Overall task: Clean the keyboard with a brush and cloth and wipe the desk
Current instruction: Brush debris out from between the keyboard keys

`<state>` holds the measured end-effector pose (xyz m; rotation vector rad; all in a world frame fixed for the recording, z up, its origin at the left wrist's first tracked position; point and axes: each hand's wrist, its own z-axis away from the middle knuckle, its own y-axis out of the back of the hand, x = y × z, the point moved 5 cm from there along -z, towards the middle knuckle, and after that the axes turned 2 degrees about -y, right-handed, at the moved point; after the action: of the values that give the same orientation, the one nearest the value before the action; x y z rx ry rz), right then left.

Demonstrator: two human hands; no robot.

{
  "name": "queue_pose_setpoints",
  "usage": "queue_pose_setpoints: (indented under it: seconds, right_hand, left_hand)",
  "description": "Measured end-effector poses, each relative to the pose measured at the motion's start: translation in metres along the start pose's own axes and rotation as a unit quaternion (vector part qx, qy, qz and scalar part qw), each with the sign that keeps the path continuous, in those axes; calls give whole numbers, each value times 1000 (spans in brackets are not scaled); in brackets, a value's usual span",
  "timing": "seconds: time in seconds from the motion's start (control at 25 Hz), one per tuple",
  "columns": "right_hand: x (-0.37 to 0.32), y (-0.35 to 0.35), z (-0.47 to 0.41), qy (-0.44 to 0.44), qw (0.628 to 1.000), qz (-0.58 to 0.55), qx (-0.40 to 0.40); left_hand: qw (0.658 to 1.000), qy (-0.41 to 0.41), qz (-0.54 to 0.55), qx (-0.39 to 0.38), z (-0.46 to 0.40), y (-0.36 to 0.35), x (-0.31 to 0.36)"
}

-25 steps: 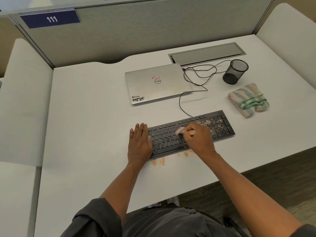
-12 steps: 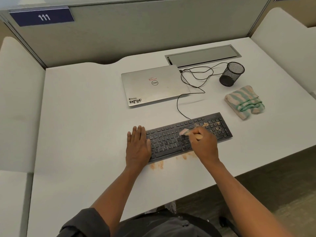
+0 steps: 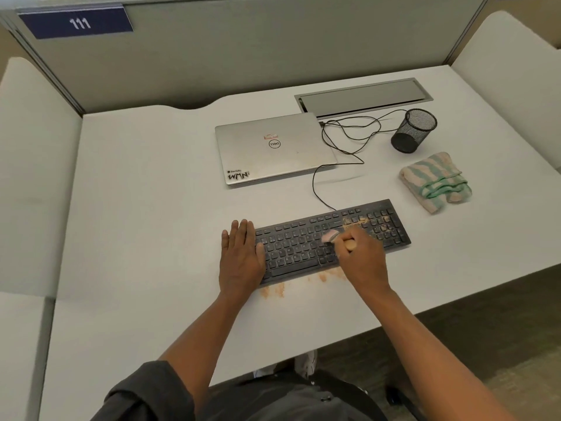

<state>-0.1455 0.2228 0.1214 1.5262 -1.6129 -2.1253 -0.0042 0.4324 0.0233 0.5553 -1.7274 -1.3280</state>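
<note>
The fingers of the right hand (image 3: 362, 262) are curled round the wooden handle of a small pale-bristled brush (image 3: 337, 238), whose blurred pinkish bristles lie on the middle keys of the flat black keyboard (image 3: 331, 238). The left hand (image 3: 241, 256) lies flat with straight fingers over the keyboard's left end, its palm partly on the white worktop (image 3: 145, 208). Orange-brown crumbs (image 3: 356, 221) speckle the keys toward the right end of the keyboard, and more of the same dust (image 3: 273, 291) lies on the worktop just in front of the keyboard's near edge — some beside the left wrist, some by the right hand. A folded green-and-cream striped cloth (image 3: 435, 182) rests on the worktop beyond the keyboard's right end, apart from it. Behind the keyboard sits a closed silver laptop (image 3: 273, 150) with stickers on its lid; a thin black cable (image 3: 343, 147) loops from the keyboard past the laptop's right side. A black mesh pen cup (image 3: 414, 130) stands near the cloth — just in front of a long grey metal cable hatch (image 3: 364, 97) set into the worktop. A blue plate marked 111 (image 3: 76, 22) hangs on the grey partition.
</note>
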Motion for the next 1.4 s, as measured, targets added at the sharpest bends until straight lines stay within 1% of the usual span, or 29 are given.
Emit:
queue_pose_setpoints:
  seconds: [0.04, 0.12, 0.2, 0.24, 0.4, 0.48, 0.6, 0.68, 0.88, 0.92, 1.0, 1.08, 1.24, 1.32, 1.4]
  right_hand:
    - [0, 2, -2, -6, 1000, -21, 2]
    - [-7, -7, 4, -1, 996, -78, -31]
    - [-10, -20, 15, 4, 993, -93, -73]
    - [-8, -22, 16, 3, 993, -88, -74]
    - [4, -1, 3, -8, 1000, -20, -11]
    - [3, 4, -1, -8, 1000, -25, -8]
    - [-6, -11, 12, -16, 993, -79, -90]
    - [-6, -15, 18, -15, 990, -79, -116]
    - [1, 5, 9, -5, 999, -13, -40]
    - [-1, 3, 12, 2, 999, -19, -43]
    - [-7, -6, 22, 11, 996, -47, -74]
    - [-6, -10, 30, 13, 995, -41, -87]
    - [8, 7, 23, -5, 1000, 4, -20]
    - [10, 11, 22, -14, 1000, -10, 2]
    - [6, 5, 26, -23, 998, -58, -11]
  left_hand:
    - [1000, 0, -1, 2, 0, 1, 0]
    - [1000, 1, -1, 6, 0, 1, -1]
    - [1000, 2, -1, 0, 0, 0, 0]
    - [1000, 0, -1, -1, 0, 0, 1]
    - [1000, 4, 3, -2, -1, 0, 0]
    - [1000, 2, 2, 2, 0, 0, 1]
    - [1000, 3, -2, 6, 0, 0, 0]
    - [1000, 1, -2, 6, 0, 0, 0]
    - [1000, 0, -3, 5, 1, 0, 0]
    - [1000, 0, -2, 6, 1, 0, 0]
    - [1000, 0, 1, 9, 0, 1, 1]
    - [1000, 1, 1, 7, -1, 1, 1]
    - [1000, 3, -1, 2, 0, 1, 0]
    - [1000, 3, 1, 0, 0, 1, 0]
    - [1000, 3, 1, 3, 0, 1, 0]
